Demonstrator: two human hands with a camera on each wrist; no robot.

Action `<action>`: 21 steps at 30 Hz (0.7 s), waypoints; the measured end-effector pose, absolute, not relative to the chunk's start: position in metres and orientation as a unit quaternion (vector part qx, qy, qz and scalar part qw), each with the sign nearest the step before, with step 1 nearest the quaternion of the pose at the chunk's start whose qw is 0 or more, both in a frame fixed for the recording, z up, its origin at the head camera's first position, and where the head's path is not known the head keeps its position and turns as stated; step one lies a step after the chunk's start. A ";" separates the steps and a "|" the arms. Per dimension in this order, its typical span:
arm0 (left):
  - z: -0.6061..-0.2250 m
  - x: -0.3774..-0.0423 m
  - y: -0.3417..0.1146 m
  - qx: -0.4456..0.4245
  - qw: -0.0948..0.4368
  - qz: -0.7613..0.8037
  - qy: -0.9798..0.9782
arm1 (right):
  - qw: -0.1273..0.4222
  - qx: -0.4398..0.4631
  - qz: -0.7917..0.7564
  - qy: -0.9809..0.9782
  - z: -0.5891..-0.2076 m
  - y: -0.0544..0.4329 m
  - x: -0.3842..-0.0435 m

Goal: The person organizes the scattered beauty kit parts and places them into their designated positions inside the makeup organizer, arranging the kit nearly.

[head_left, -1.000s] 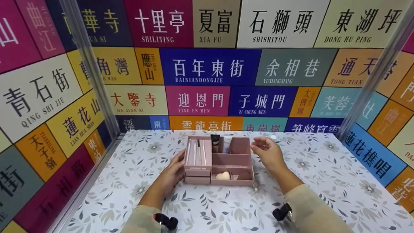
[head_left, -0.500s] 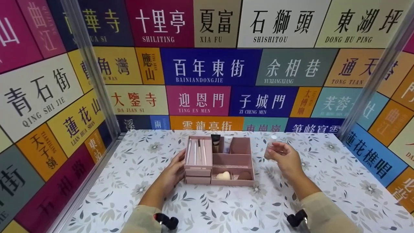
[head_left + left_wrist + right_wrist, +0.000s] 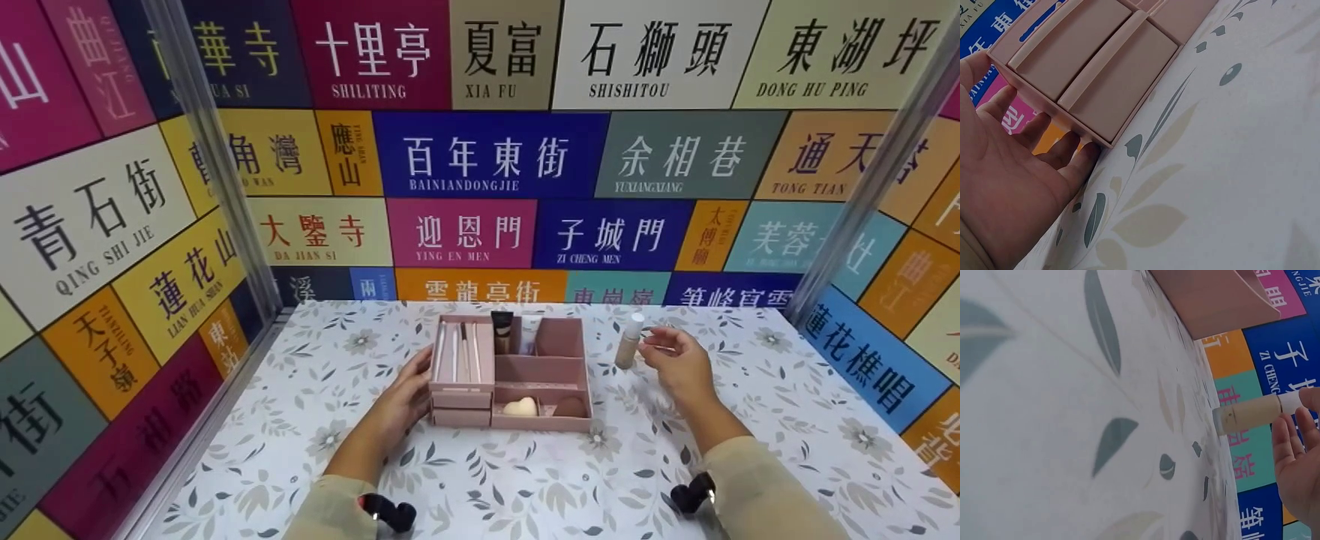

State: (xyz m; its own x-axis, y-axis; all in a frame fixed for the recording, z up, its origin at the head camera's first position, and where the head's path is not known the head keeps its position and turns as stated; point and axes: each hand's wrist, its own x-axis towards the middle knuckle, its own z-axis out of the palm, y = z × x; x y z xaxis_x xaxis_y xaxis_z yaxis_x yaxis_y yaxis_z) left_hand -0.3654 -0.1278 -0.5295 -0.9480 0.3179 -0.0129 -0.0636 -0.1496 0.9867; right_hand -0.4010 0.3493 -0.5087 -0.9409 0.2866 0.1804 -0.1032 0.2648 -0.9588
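A pink desk organizer (image 3: 540, 369) stands mid-table. My left hand (image 3: 402, 397) rests against its left side, fingers spread along the wall beside two small drawers (image 3: 1120, 79). To the organizer's right stands a foundation bottle (image 3: 627, 349) with beige liquid and a white cap. My right hand (image 3: 681, 367) is just right of the bottle, fingers loosely bent. The right wrist view has thumb and fingers around the cap's level, the thumb overlapping the cap; the bottle appears uncovered in the head view. Whether the fingertips touch it is hard to tell.
The organizer holds makeup brushes (image 3: 465, 352), a black-capped tube (image 3: 502, 330), a white tube (image 3: 529, 331), a cream heart-shaped sponge (image 3: 520, 406) and a brown sponge (image 3: 568, 407). A leaf-patterned cloth (image 3: 480, 487) covers the table. Sign-covered walls (image 3: 487, 154) close off the back and sides.
My right hand has moved from the organizer's right edge, across the bottle, to the bottle's right side. The bottle seems to stand in the same place. My left hand has stayed at the organizer.
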 end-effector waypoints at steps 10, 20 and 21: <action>-0.529 -0.366 -0.127 0.093 0.129 0.755 0.636 | 0.140 -0.072 0.572 -0.805 -0.508 0.347 -0.419; -0.530 -0.366 -0.127 0.094 0.133 0.754 0.637 | 0.142 -0.054 0.533 -0.832 -0.511 0.341 -0.431; -0.530 -0.366 -0.127 0.093 0.133 0.755 0.636 | 0.146 -0.053 0.531 -0.833 -0.511 0.341 -0.432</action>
